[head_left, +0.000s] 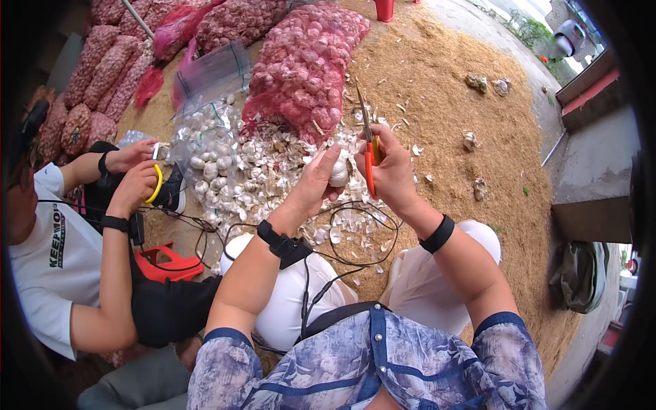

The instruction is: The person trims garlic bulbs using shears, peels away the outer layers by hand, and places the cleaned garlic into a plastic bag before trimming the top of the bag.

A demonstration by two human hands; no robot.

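A white garlic bulb [339, 171] is gripped in my left hand [316, 179], its round side facing right. My right hand [388, 167] is wrapped around a pair of scissors [370, 154] with orange-red handles. Their blades point up and away from me, slightly parted, and stand apart from the bulb. Beneath both hands lie loose papery garlic skins [287, 164]. Just beyond them rests a red mesh sack [304, 65] full of garlic bulbs. A clear plastic bag [205, 140] holding trimmed white bulbs lies to the left of my hands.
At left a co-worker [75, 260] sits holding yellow-handled scissors [158, 183]. Black cables [328, 279] loop across my lap and the ground. A red stool [169, 263] stands by the co-worker. More filled mesh sacks [102, 68] are stacked at far left. Stray bulbs [476, 83] dot the chaff-covered ground at right.
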